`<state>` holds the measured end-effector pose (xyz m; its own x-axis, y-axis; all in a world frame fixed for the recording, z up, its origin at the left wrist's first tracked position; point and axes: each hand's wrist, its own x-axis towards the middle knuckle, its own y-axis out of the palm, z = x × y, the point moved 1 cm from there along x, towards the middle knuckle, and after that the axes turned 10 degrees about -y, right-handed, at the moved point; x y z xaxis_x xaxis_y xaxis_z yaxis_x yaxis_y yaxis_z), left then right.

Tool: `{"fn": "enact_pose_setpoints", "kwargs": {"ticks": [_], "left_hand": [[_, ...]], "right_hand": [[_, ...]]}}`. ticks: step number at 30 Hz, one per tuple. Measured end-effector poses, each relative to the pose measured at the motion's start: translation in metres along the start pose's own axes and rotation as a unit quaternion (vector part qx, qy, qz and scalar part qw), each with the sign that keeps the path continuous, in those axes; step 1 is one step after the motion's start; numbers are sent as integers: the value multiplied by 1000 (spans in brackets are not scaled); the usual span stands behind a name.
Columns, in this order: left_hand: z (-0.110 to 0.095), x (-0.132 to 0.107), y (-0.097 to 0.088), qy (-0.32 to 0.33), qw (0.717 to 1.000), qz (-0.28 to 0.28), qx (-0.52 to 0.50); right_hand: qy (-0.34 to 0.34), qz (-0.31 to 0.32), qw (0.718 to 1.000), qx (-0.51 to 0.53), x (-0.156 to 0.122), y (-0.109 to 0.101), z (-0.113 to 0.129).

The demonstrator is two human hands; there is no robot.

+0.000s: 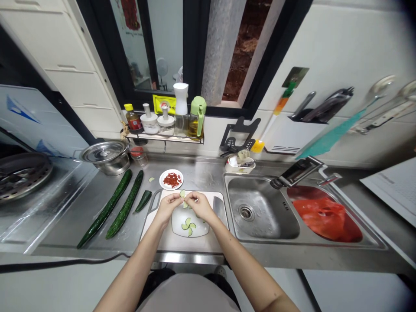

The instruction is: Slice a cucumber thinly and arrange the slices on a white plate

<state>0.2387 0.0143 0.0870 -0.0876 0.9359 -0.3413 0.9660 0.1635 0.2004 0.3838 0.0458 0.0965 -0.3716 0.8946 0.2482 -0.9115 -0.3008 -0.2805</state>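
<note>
My left hand (pixel 169 207) and my right hand (pixel 199 206) meet above the far side of a white plate (pixel 177 228). Their fingertips pinch together on a thin cucumber slice (pixel 182 193). On the plate, several green-edged cucumber pieces (pixel 188 226) are laid out like a pinwheel; more pieces lie partly hidden beneath my hands. The plate rests on a white cutting board (pixel 162 245) with a grey handle. A broad knife blade (pixel 219 209) lies along the board's right side. Just beyond the board is a small white dish (pixel 161 182) of red bits (pixel 172 179).
Left of the board lie two long cucumbers (pixel 108 211) (pixel 125 210) and a cut cucumber end (pixel 143 201). Behind them stands a lidded steel pot (pixel 112 162). At right is a double sink (pixel 260 236) with a black faucet (pixel 295 173) and a red bag (pixel 321 216). A rack holds seasoning bottles (pixel 181 110).
</note>
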Motion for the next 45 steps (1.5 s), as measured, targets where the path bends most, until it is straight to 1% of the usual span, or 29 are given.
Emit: {"fn": "enact_pose_setpoints", "kwargs": {"ticks": [3, 5, 7, 9, 12, 17, 19, 20, 23, 25, 28, 33, 39, 45], "left_hand": [[17, 6, -6, -23, 1000, -21, 6], [30, 11, -11, -34, 999, -35, 11], [43, 16, -16, -35, 998, -45, 16], [55, 21, -21, -35, 998, -44, 27], [71, 28, -29, -46, 996, -50, 50], [88, 38, -42, -74, 978, -79, 179], [90, 39, -45, -86, 962, -92, 244], [89, 38, -45, -91, 948, -101, 287], [84, 35, -43, -97, 887, -123, 435], [79, 33, -40, -89, 858, -131, 489], [74, 30, -34, -75, 831, -143, 532], [74, 27, -32, -51, 809, -148, 566], [75, 23, -32, 10, 799, -119, 589], [76, 23, -34, 14, 796, -121, 593]], "right_hand": [[27, 17, 999, 14, -4, 6, -18], [49, 27, 998, 4, -7, 11, -32], [60, 36, 997, -16, -10, 16, -45], [62, 52, 996, -40, -12, 20, -57], [63, 76, 991, -85, -15, 26, -69], [88, 118, 974, -174, -16, 36, -81], [106, 141, 962, -210, -16, 40, -82], [116, 151, 954, -230, -16, 42, -83], [139, 171, 931, -292, -15, 48, -82], [144, 179, 917, -325, -15, 50, -81], [131, 189, 902, -364, -16, 54, -79], [69, 195, 886, -414, -19, 57, -76], [35, 196, 887, -417, -26, 59, -74], [12, 201, 880, -430, -36, 58, -73]]}}
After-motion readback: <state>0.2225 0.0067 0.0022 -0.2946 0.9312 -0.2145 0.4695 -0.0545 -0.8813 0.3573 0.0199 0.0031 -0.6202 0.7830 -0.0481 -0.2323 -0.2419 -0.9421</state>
